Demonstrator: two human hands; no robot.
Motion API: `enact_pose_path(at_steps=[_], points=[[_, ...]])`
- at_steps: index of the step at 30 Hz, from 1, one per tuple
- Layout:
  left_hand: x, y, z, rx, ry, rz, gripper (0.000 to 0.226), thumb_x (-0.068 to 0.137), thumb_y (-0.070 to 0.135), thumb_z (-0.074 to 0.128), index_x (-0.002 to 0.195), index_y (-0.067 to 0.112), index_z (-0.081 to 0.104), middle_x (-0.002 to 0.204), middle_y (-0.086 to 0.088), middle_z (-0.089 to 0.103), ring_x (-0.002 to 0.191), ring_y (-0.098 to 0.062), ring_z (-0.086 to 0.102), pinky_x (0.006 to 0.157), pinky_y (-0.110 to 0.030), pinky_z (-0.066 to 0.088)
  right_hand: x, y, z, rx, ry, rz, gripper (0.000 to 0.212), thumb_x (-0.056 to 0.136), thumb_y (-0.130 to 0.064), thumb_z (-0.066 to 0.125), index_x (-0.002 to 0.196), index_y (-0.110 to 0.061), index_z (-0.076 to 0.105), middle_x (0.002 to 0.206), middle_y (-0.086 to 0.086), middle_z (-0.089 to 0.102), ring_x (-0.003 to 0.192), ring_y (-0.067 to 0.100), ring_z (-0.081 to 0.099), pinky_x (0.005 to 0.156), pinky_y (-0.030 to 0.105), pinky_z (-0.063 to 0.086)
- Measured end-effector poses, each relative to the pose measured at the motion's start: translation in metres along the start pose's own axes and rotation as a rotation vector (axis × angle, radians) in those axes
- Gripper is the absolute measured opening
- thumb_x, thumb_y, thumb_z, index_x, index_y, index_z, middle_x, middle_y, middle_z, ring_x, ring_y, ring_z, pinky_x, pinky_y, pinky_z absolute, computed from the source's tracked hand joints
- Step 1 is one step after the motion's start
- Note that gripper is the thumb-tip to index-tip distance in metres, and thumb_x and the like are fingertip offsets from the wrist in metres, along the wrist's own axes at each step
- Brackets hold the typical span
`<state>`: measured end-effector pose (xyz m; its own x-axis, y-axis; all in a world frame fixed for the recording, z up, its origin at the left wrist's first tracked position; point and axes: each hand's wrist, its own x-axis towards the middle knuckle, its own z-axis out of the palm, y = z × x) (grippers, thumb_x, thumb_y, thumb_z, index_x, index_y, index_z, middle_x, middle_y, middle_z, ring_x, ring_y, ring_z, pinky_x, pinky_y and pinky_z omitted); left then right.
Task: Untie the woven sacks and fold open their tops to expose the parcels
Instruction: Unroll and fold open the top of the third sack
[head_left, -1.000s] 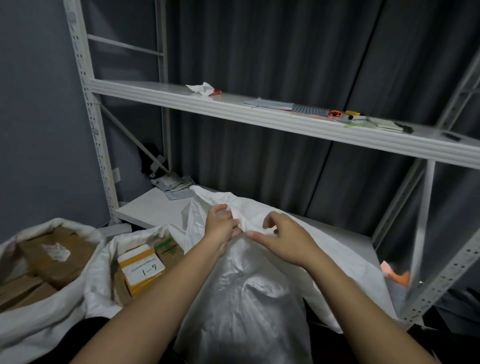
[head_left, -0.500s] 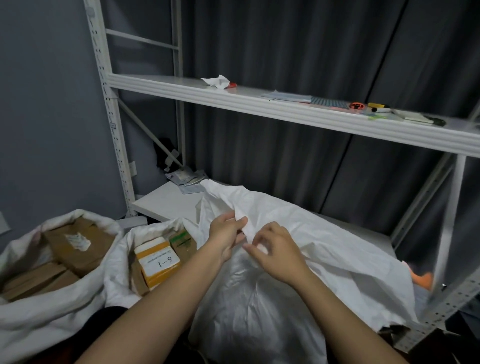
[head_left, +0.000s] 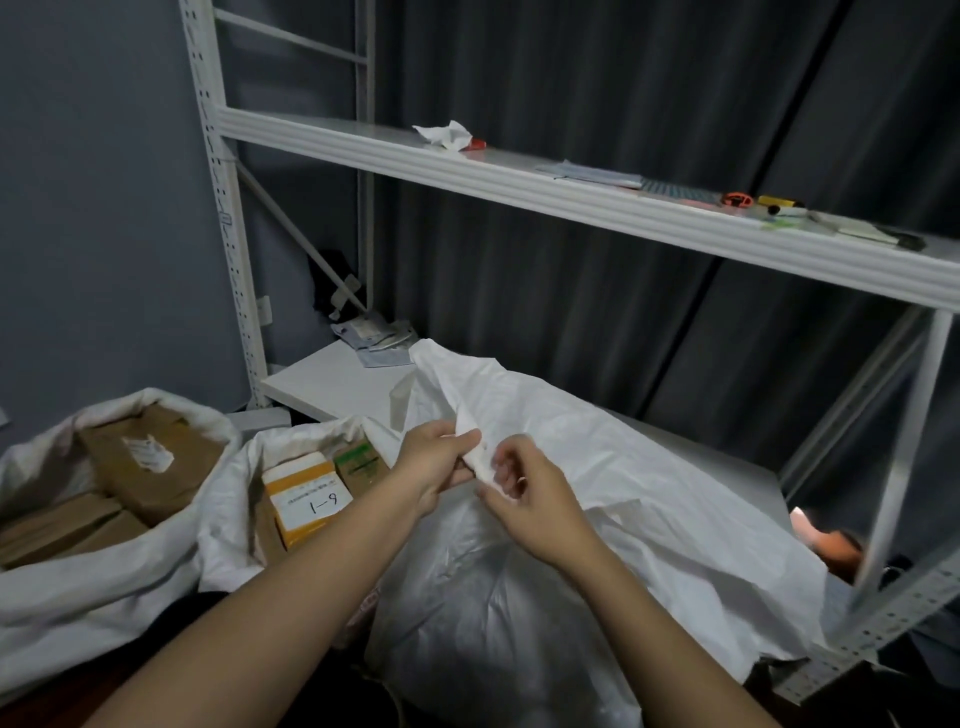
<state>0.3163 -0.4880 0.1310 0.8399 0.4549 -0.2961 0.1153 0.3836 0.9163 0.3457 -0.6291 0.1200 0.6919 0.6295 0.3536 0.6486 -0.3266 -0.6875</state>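
A white woven sack (head_left: 519, 613) stands in front of me, its loose top draped back over the lower shelf. My left hand (head_left: 434, 462) pinches a gathered strip of the sack's top at the neck. My right hand (head_left: 524, 493) grips the same strip just below and to the right, its fingers curled round the fabric. Its contents are hidden. To the left, a second sack (head_left: 234, 519) lies folded open with a yellow and white parcel marked "1-6" (head_left: 306, 493) showing. A third open sack (head_left: 52, 571) at the far left holds brown cardboard parcels (head_left: 145, 467).
A white metal rack surrounds the sacks, with an upper shelf (head_left: 571, 200) carrying crumpled paper, flat packets and small tools. The lower shelf (head_left: 332, 384) holds grey mail pouches (head_left: 376, 340). Dark curtains hang behind. An orange item (head_left: 826, 545) lies at the right.
Both hands have drawn closer together and now pinch a narrow gathered strip of the sack's top. The view has shifted, so the rack and sacks sit further right and lower.
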Motion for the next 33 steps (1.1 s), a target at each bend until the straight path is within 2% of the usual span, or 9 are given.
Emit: enact_pose_path(at_steps=[5,8,14,17,20,23,27,30,33], points=[[-0.007,-0.008,-0.008,-0.072,-0.162,-0.127,0.023,0.096,0.022,0.054,0.11,0.005,0.06,0.104,-0.01,0.068,0.096,-0.021,0.064,0.09,-0.033,0.053,0.009,-0.006,0.01,0.318,0.194,0.441,0.028,0.074,-0.027,0.08,0.093,-0.018,0.063,0.082,-0.003,0.063,0.071,0.009,0.061,0.062,0.016,0.046],[-0.005,0.0,-0.018,0.203,-0.084,-0.096,0.019,0.095,0.029,0.055,0.102,0.013,0.063,0.098,-0.002,0.063,0.091,-0.015,0.058,0.084,-0.028,0.052,0.015,-0.004,0.021,0.339,0.261,0.476,0.014,0.073,-0.01,0.075,0.077,-0.018,0.064,0.07,-0.003,0.062,0.066,0.011,0.059,0.063,0.02,0.048],[0.011,0.022,-0.017,0.203,0.09,-0.02,0.023,0.094,0.029,0.057,0.094,0.006,0.061,0.083,-0.009,0.065,0.063,-0.017,0.06,0.059,-0.023,0.054,0.012,0.0,0.046,-0.274,0.085,-0.118,0.012,0.081,-0.005,0.061,0.089,-0.007,0.07,0.086,0.005,0.062,0.081,0.018,0.059,0.073,0.02,0.044],[0.017,0.018,-0.016,0.208,0.134,0.001,0.009,0.093,0.013,0.054,0.088,0.009,0.059,0.09,-0.013,0.063,0.075,-0.022,0.058,0.07,-0.03,0.052,0.012,-0.007,0.036,-0.093,-0.231,-0.022,0.023,0.091,-0.014,0.061,0.111,-0.011,0.07,0.103,0.001,0.069,0.097,0.01,0.063,0.089,0.02,0.046],[0.014,0.013,-0.02,0.217,0.111,-0.009,0.017,0.094,0.008,0.048,0.096,0.013,0.064,0.1,-0.013,0.065,0.093,-0.027,0.061,0.089,-0.035,0.05,0.02,-0.012,0.012,0.119,-0.132,0.035,0.029,0.089,-0.006,0.053,0.109,-0.02,0.069,0.103,-0.009,0.068,0.099,0.005,0.063,0.088,0.021,0.048],[0.006,0.007,-0.024,0.246,-0.022,-0.01,0.024,0.096,0.005,0.04,0.094,0.014,0.063,0.092,-0.01,0.063,0.087,-0.023,0.058,0.08,-0.032,0.047,0.046,-0.012,-0.011,-0.266,0.01,-0.24,0.05,0.081,0.0,0.046,0.123,-0.022,0.061,0.128,-0.006,0.059,0.12,0.012,0.051,0.099,0.024,0.041],[-0.003,-0.001,-0.031,0.203,-0.069,-0.028,0.021,0.094,0.004,0.04,0.094,0.012,0.059,0.081,-0.002,0.057,0.083,-0.015,0.052,0.072,-0.027,0.042,0.089,-0.018,-0.013,-0.791,-0.356,-0.479,0.059,0.079,0.001,0.053,0.132,-0.024,0.053,0.152,-0.001,0.034,0.145,0.023,0.015,0.115,0.038,0.016],[0.001,-0.005,-0.034,0.235,0.101,-0.015,0.014,0.092,0.016,0.044,0.084,0.014,0.055,0.089,-0.011,0.051,0.083,-0.021,0.047,0.074,-0.032,0.035,0.103,-0.031,-0.003,-1.099,-0.579,-0.487,0.024,0.082,-0.024,0.062,0.106,-0.019,0.065,0.121,0.003,0.061,0.129,0.027,0.042,0.108,0.039,0.027],[-0.003,-0.003,-0.048,0.601,0.075,0.216,0.036,0.097,0.048,0.037,0.099,0.017,0.056,0.088,-0.001,0.06,0.082,-0.02,0.054,0.071,-0.031,0.036,0.1,-0.044,0.005,-1.019,-0.715,-0.221,0.017,0.085,-0.027,0.061,0.077,-0.014,0.055,0.077,0.002,0.058,0.076,0.022,0.055,0.062,0.03,0.038]])
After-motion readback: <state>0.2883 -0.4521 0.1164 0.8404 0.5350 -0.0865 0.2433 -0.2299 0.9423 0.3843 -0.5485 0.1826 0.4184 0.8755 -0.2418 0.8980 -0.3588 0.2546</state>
